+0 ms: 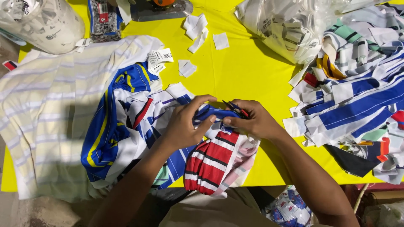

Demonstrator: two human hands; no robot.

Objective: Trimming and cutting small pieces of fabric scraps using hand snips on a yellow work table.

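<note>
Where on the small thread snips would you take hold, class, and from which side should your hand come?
Probably by the rear body of the thread snips, coming from the person's right. The dark blades point up and left, away from the right hand that already wraps the body, while the left hand pinches the blue collar strip beside them, blocking that side.

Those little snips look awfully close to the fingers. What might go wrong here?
The snips in the right hand point toward the left hand, whose fingertips pinch the blue fabric right beside the blades, so a slip might nick a finger. The blades could also cut into the striped garment bunched beneath. Loose white labels on the yellow table might get mixed up or lost.
</note>
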